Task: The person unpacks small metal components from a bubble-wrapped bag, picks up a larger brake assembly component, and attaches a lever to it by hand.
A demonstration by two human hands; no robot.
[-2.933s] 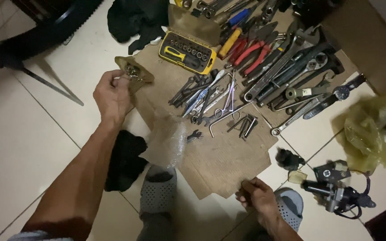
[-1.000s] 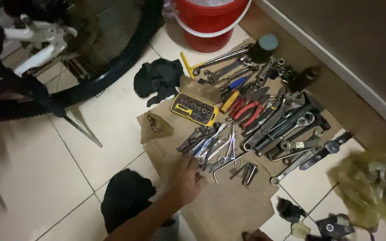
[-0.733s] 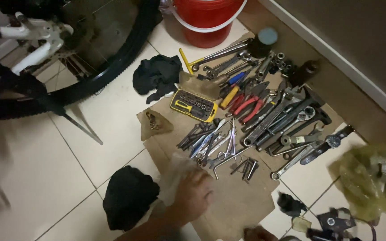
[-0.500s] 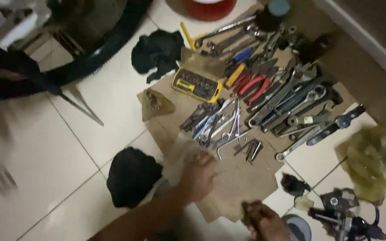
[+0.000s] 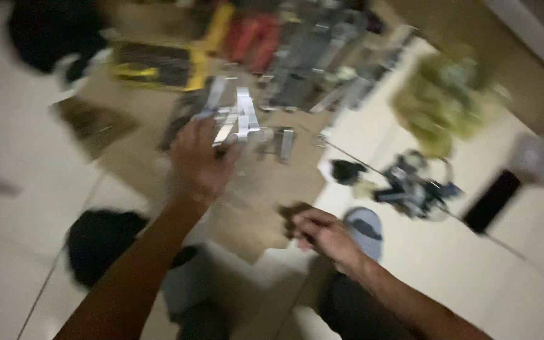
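The view is badly blurred by motion. My left hand reaches over a brown cardboard sheet on the floor, fingers at a pile of silver wrenches and keys; whether it grips one I cannot tell. My right hand hovers at the sheet's near edge, fingers curled around a small dark object that I cannot make out. Further back lie a yellow bit case, red-handled pliers and several large grey spanners.
A black rag lies on the pale tiles at lower left, another black cloth at top left. A yellowish plastic bag, a dark small mechanism, a grey slipper and a black flat object sit to the right.
The camera has swung down and closer, blurring everything. My left hand has moved up from the cardboard to the wrench pile. My right hand has come further into view.
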